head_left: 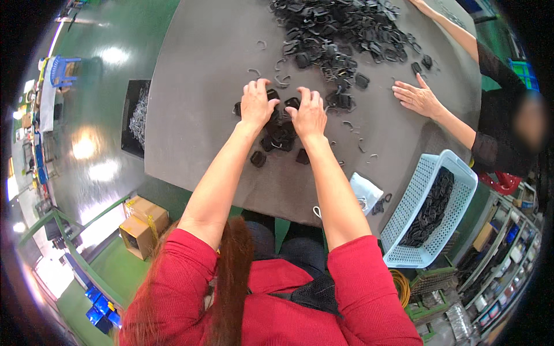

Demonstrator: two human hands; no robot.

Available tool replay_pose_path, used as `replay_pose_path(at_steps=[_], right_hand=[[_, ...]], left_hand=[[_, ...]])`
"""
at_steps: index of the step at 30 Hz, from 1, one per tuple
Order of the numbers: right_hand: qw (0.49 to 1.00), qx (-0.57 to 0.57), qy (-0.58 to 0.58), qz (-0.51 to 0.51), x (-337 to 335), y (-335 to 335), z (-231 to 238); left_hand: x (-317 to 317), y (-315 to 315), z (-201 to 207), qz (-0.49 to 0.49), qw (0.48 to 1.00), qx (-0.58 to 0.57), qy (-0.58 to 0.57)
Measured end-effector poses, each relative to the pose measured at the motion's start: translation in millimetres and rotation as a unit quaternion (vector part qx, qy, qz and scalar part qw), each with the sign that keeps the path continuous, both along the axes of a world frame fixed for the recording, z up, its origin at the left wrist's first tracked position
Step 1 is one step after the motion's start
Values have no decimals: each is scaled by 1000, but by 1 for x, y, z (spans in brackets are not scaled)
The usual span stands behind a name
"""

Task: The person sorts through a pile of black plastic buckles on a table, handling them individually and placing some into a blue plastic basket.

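Note:
On the grey table, my left hand [257, 105] reaches over a small heap of black plastic pieces [279, 136]. Its fingers are bent and its thumb stands apart from them, with a black piece [272, 94] showing in the gap. My right hand [309, 115] is at the heap's right side, thumb and fingers likewise apart, beside another black piece [292, 102]. Neither hand visibly grips a piece, though what lies under the palms is hidden. Single pieces [258, 158] lie nearer my body, between my forearms.
A large pile of black pieces [346, 34] covers the table's [202, 86] far part, with thin curved scraps [254, 72] around it. Across at the right, a co-worker's hand [418, 99] rests flat. A light-blue basket [393, 230] of black pieces and a pale-blue mask [366, 190] are at my right.

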State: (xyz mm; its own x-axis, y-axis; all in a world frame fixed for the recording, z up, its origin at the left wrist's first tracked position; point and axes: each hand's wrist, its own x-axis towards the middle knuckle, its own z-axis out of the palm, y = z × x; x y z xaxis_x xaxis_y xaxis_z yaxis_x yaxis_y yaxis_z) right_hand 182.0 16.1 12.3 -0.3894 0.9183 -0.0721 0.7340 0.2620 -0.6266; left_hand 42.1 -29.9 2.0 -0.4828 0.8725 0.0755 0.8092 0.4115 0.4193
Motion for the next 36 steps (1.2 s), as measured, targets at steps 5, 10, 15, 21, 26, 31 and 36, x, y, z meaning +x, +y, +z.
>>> replay_pose_path(at_steps=[5,10,15,21,26,31,36], right_hand=[[961,-211,181,-9,0,16,-17],[818,-506,255,-99,5,17,19],[976,-112,-152,110,-52,-8,20],[975,-219,-26,16,-13,14,11],[934,-310,153,-92,15,18,22],[738,-523,418,-82,21,10,59],[903,-410,109,61,-34,8,15]], left_hand=[[-38,-10,12,-23,959,-12,-282],[-102,-58,37,154,701,19,-696],[-77,-58,28,55,959,-126,-247],[-88,-56,35,50,942,-71,-325],[-83,-62,29,69,959,-72,-264],[-75,-65,24,18,959,-101,-262],[-108,-77,23,89,899,-76,-421]])
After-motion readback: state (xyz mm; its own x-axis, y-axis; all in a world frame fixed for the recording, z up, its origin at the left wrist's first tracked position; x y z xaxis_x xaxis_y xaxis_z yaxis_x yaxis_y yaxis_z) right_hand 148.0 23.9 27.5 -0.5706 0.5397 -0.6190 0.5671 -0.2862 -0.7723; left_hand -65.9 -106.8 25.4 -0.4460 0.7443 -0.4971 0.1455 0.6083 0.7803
